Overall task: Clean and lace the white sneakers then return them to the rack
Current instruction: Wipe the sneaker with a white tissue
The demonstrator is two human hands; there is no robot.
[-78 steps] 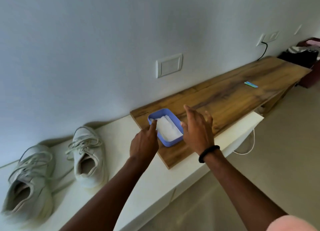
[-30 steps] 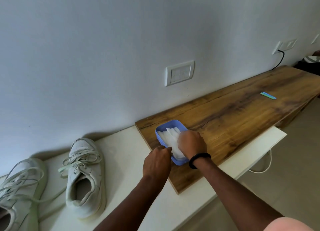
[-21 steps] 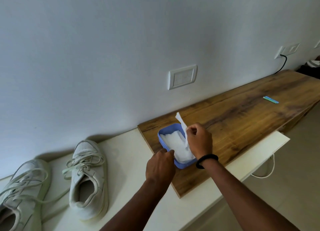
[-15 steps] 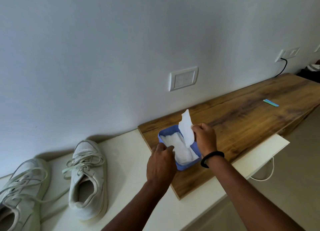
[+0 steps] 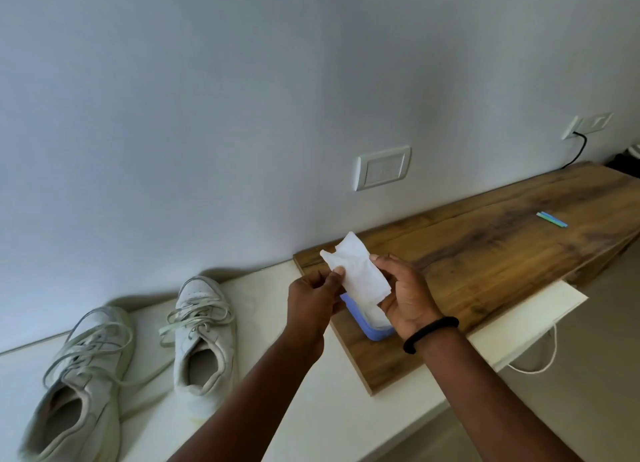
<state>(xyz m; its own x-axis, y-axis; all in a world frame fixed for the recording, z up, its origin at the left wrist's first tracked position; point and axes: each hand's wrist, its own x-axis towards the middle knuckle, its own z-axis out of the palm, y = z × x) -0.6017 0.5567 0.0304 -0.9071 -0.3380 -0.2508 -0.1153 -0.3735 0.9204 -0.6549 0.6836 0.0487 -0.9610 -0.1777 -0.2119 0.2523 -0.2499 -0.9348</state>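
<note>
Both hands raised over the near end of the wooden table, sharing one white wipe. Left hand: fingers closed, thumb and forefinger pinching the wipe's left edge. Right hand: fingers closed on the wipe's right side, thumb tip pressed at its upper edge; a black band sits on that wrist. The wipe stands tilted between the two grips, top corner crumpled, lower end hanging toward the blue tub directly below the fingers. The tub rests on the wooden table, more white wipes showing inside it; most of it is hidden by the hands.

Two white sneakers sit on the white shelf, well to the left of the fingers and below them. The nearer sneaker points toe to the wall, laces loose. The farther sneaker lies at the lower left, laces also loose and trailing. No brand or writing readable on either shoe, the tub or the wipe.

Far right of the fingers, a small blue-green strip lies on the wooden table. A white wall plate sits above the fingers.
</note>
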